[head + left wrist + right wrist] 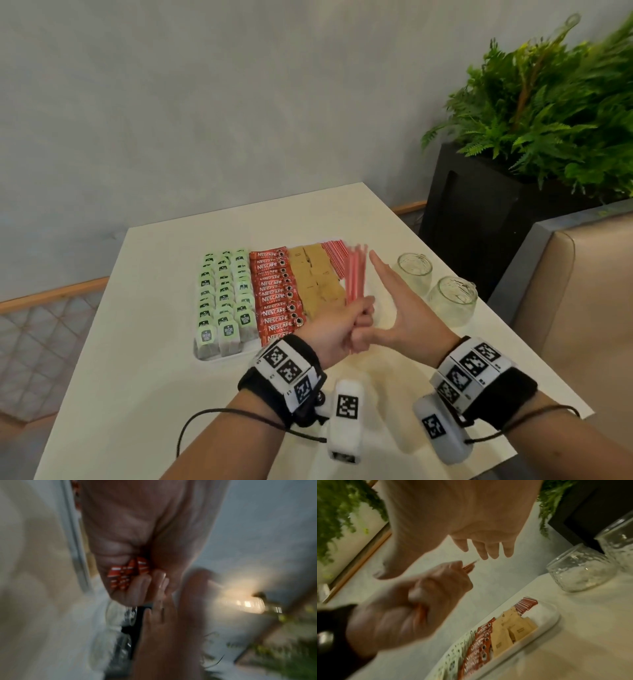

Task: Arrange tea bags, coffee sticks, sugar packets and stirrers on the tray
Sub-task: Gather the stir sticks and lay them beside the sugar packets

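A white tray [205,356] on the table holds rows of green tea bags [224,294], red coffee sticks [275,294], brown sugar packets [318,281] and a small row of red-and-white stirrers [337,258] at its far right. My left hand [354,318] grips a bundle of red stirrers [356,274] upright in a fist above the tray's right end. Their striped ends [126,574] show in the left wrist view. My right hand [394,298] is open and flat, fingers straight, just right of the bundle. From the right wrist, the fist [412,608] sits below the straight fingers [488,550].
Two glass jars [414,269] [452,298] stand on the table right of the tray, seen also in the right wrist view [580,569]. A black planter with a fern [548,102] and a beige seat [582,291] lie beyond the table's right edge.
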{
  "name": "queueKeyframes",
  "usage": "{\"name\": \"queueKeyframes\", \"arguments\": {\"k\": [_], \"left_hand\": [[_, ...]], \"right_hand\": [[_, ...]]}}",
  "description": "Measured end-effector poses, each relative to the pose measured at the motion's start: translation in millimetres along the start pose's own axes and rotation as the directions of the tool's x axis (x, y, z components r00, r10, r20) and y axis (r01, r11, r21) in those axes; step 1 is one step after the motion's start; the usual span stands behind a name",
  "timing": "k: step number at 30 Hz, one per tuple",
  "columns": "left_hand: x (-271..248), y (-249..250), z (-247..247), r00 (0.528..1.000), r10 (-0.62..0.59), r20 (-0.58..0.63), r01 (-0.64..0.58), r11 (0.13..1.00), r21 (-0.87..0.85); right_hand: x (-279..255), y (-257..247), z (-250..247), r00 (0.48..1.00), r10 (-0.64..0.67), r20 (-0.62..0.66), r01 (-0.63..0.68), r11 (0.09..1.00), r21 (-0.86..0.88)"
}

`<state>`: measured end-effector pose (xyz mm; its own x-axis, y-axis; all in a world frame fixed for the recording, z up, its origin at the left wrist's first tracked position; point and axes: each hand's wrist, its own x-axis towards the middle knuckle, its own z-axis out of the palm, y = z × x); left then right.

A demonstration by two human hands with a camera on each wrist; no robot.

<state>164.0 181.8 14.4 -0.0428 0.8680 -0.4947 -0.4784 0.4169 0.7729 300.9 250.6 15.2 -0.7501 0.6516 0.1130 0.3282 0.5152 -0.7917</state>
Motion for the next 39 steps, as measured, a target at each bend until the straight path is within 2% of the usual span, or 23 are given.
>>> {"name": "queueKeyframes", "arguments": {"k": [2,4,5,8,11,13,15,17,18,20,22,24,26,28,30,32,35,36,37,38,39], "left_hand": [[-4,-3,-7,0.995,0.004,0.095,-0.034,0.951,0.309],[-7,-6,-11,0.989,-0.028,0.145,-0.044,0.883,0.467],[-8,-7,-11,0.987,-0.039,0.155,-0.044,0.865,0.500],[-10,-7,-8,0.984,-0.039,0.172,-0.061,0.839,0.540],[-10,-8,-6,0.985,-0.026,0.169,-0.070,0.841,0.537],[-10,-9,-5,0.988,-0.021,0.154,-0.068,0.834,0.548],[-9,-11,-6,0.989,-0.018,0.147,-0.074,0.800,0.595],[-9,-14,-7,0.988,-0.027,0.154,-0.086,0.728,0.680],[-10,-14,-6,0.985,-0.033,0.167,-0.099,0.682,0.724],[-10,-14,-1,0.982,-0.030,0.189,-0.136,0.582,0.802],[-9,-11,4,0.982,0.015,0.187,-0.178,0.391,0.903],[-7,-10,4,0.974,0.093,0.206,-0.218,0.151,0.964],[-6,-14,2,0.961,0.144,0.238,-0.237,-0.025,0.971],[-7,-21,2,0.952,0.183,0.244,-0.217,-0.158,0.963],[-5,-28,2,0.938,0.248,0.243,-0.184,-0.240,0.953],[-3,-30,3,0.921,0.309,0.236,-0.158,-0.255,0.954],[0,-28,0,0.911,0.352,0.216,-0.161,-0.179,0.971],[-1,-26,-3,0.913,0.359,0.194,-0.158,-0.127,0.979],[1,-24,-10,0.917,0.369,0.154,-0.155,-0.026,0.988],[2,-23,-18,0.919,0.385,0.088,-0.153,0.141,0.978],[3,-21,-26,0.929,0.370,-0.008,-0.134,0.356,0.925]], "right_hand": [[2,1,-9,0.994,0.063,-0.091,-0.053,0.993,0.110],[6,0,-21,0.979,0.132,-0.154,-0.098,0.973,0.211],[8,2,-25,0.981,0.141,-0.129,-0.105,0.962,0.254],[9,5,-25,0.995,0.080,0.056,-0.094,0.940,0.327],[4,6,-19,0.996,0.089,-0.023,-0.074,0.925,0.372],[2,9,-14,0.996,0.093,-0.006,-0.082,0.901,0.426],[3,12,-13,0.995,0.097,-0.019,-0.079,0.896,0.438],[6,15,-16,0.985,0.120,-0.122,-0.054,0.895,0.443],[7,15,-16,0.980,0.137,-0.144,-0.055,0.884,0.464],[7,15,-9,0.986,0.130,-0.106,-0.065,0.880,0.470],[4,20,0,0.992,0.114,-0.060,-0.078,0.904,0.421],[0,23,2,0.988,0.146,-0.049,-0.123,0.939,0.320],[-4,27,2,0.975,0.219,0.029,-0.220,0.955,0.201],[-10,29,7,0.954,0.286,0.089,-0.292,0.955,0.057],[-14,35,13,0.964,0.264,0.042,-0.258,0.960,-0.107],[-13,41,16,0.971,0.239,-0.020,-0.240,0.963,-0.122],[-10,44,9,0.962,0.244,-0.120,-0.257,0.959,-0.117],[-9,44,5,0.954,0.254,-0.158,-0.275,0.953,-0.128],[-9,44,-1,0.943,0.272,-0.194,-0.299,0.945,-0.130],[-8,44,-7,0.930,0.292,-0.224,-0.326,0.937,-0.129],[-8,44,-13,0.918,0.310,-0.248,-0.349,0.929,-0.128]]}}
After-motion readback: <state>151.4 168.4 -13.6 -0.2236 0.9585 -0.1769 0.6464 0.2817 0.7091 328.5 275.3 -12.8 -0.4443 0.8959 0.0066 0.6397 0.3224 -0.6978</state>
